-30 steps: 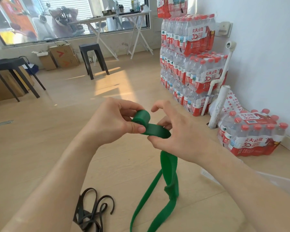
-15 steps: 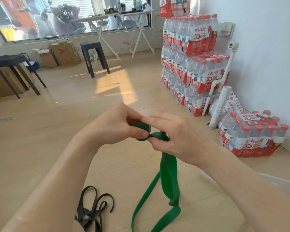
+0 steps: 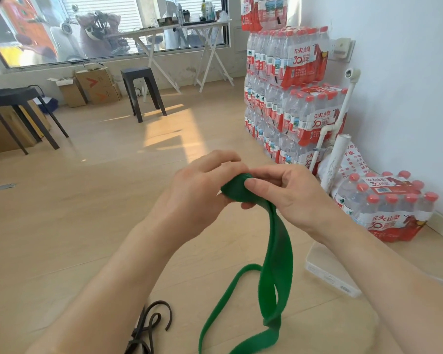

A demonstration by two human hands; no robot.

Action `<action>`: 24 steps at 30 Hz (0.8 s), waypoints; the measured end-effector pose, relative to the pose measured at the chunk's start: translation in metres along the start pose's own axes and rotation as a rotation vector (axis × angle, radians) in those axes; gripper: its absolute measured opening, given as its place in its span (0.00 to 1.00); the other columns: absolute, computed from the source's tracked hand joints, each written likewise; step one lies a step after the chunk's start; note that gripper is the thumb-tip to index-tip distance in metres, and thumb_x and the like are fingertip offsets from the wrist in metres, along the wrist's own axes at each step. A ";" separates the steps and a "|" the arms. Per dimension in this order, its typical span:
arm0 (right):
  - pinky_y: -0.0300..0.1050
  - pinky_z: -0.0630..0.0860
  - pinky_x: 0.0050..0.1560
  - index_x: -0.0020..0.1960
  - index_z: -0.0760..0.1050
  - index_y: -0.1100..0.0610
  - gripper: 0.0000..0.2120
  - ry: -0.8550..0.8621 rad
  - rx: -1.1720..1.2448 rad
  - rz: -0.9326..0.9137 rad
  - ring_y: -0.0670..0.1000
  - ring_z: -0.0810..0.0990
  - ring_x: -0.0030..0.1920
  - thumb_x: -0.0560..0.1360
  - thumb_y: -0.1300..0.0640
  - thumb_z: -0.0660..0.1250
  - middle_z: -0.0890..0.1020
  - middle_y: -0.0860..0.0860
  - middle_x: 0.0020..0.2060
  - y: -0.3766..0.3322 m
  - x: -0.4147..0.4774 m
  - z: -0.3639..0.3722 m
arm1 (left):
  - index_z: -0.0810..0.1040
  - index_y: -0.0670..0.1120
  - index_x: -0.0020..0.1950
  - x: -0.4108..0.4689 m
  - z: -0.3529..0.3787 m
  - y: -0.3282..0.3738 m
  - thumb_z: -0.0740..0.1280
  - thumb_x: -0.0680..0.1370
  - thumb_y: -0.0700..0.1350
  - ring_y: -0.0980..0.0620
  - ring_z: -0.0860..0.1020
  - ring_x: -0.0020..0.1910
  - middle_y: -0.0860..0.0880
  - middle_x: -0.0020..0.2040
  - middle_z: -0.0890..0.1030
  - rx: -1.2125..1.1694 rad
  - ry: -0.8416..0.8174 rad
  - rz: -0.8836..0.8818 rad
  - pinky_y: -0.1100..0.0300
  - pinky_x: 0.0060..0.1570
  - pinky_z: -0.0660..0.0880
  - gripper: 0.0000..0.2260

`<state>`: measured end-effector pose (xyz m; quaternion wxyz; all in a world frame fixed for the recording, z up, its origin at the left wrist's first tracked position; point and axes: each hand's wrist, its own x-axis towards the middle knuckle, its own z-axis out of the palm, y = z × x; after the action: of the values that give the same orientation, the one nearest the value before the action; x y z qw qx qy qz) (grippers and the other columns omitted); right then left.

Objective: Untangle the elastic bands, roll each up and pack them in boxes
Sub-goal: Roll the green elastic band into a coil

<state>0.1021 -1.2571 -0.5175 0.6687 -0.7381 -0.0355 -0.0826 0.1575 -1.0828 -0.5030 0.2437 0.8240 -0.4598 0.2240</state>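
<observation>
The step in hand seems to be rolling the green band: the left hand and the right hand are together above the floor, both pinching its small rolled upper end. From there the loose part hangs down, long axis nearly vertical, and folds back near the bottom of the view. The next move, I think, calls for more turns with the strip flat and tight, so the roll does not spring open.

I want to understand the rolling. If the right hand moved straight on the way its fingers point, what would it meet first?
Probably the left hand: the right hand points toward it, with only the rolled green band, gripped by both, between them.
</observation>
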 end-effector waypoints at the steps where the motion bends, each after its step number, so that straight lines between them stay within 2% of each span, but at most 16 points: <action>1: 0.41 0.81 0.46 0.55 0.81 0.60 0.09 -0.022 -0.008 0.011 0.53 0.85 0.40 0.76 0.61 0.67 0.86 0.54 0.42 0.000 -0.001 -0.002 | 0.79 0.48 0.59 0.001 -0.001 0.002 0.74 0.71 0.42 0.53 0.77 0.49 0.52 0.56 0.79 0.015 -0.006 0.017 0.58 0.47 0.77 0.17; 4: 0.41 0.81 0.48 0.54 0.82 0.58 0.08 -0.089 -0.058 0.041 0.52 0.85 0.42 0.77 0.60 0.66 0.87 0.52 0.40 -0.001 -0.003 -0.007 | 0.80 0.49 0.59 0.003 -0.007 0.005 0.75 0.69 0.45 0.53 0.78 0.48 0.53 0.54 0.81 0.056 -0.115 0.023 0.59 0.48 0.77 0.19; 7: 0.44 0.80 0.51 0.55 0.82 0.60 0.11 -0.167 -0.083 0.096 0.54 0.85 0.44 0.77 0.57 0.65 0.86 0.56 0.42 0.000 -0.004 -0.010 | 0.80 0.52 0.57 0.005 -0.018 0.010 0.76 0.67 0.49 0.57 0.75 0.43 0.56 0.51 0.81 -0.013 -0.266 -0.093 0.54 0.48 0.77 0.19; 10: 0.39 0.79 0.44 0.52 0.82 0.63 0.14 -0.262 -0.090 0.146 0.51 0.84 0.42 0.79 0.55 0.63 0.85 0.61 0.43 -0.002 -0.005 -0.010 | 0.83 0.55 0.48 0.004 -0.022 0.011 0.77 0.64 0.53 0.56 0.78 0.39 0.54 0.42 0.82 -0.179 -0.325 -0.167 0.52 0.43 0.77 0.14; 14: 0.39 0.79 0.44 0.46 0.82 0.62 0.18 -0.283 -0.090 0.183 0.50 0.83 0.40 0.77 0.50 0.61 0.85 0.56 0.38 -0.002 -0.006 -0.004 | 0.84 0.54 0.43 0.004 -0.023 0.010 0.80 0.63 0.46 0.51 0.80 0.33 0.52 0.35 0.83 -0.344 -0.315 -0.349 0.51 0.39 0.78 0.11; 16: 0.40 0.78 0.41 0.41 0.82 0.59 0.17 -0.249 -0.108 0.207 0.49 0.82 0.37 0.77 0.48 0.60 0.83 0.53 0.32 0.000 -0.006 0.003 | 0.85 0.52 0.43 0.005 -0.024 0.009 0.79 0.63 0.43 0.52 0.81 0.34 0.53 0.33 0.84 -0.419 -0.332 -0.428 0.51 0.41 0.79 0.11; 19: 0.42 0.70 0.34 0.33 0.76 0.55 0.21 -0.187 -0.146 0.220 0.50 0.76 0.30 0.80 0.47 0.58 0.77 0.51 0.24 0.001 -0.006 0.010 | 0.86 0.48 0.44 0.006 -0.027 0.005 0.79 0.63 0.41 0.50 0.83 0.37 0.51 0.36 0.85 -0.515 -0.341 -0.513 0.48 0.47 0.79 0.11; 22: 0.37 0.65 0.31 0.36 0.76 0.56 0.21 -0.203 -0.091 0.189 0.46 0.69 0.26 0.74 0.38 0.62 0.73 0.50 0.25 -0.008 -0.008 0.010 | 0.86 0.48 0.43 0.006 -0.029 0.000 0.80 0.61 0.41 0.45 0.83 0.41 0.48 0.38 0.85 -0.600 -0.352 -0.585 0.43 0.51 0.78 0.12; 24: 0.34 0.68 0.33 0.43 0.80 0.52 0.18 -0.224 -0.219 0.145 0.43 0.73 0.28 0.66 0.37 0.70 0.78 0.47 0.29 -0.014 -0.011 0.008 | 0.86 0.48 0.42 0.006 -0.029 -0.003 0.78 0.59 0.44 0.43 0.83 0.42 0.46 0.39 0.85 -0.638 -0.359 -0.603 0.41 0.52 0.78 0.13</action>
<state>0.0900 -1.2470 -0.5067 0.5803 -0.8118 -0.0472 0.0455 0.1582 -1.0674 -0.4773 0.4555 0.8304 -0.2810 -0.1553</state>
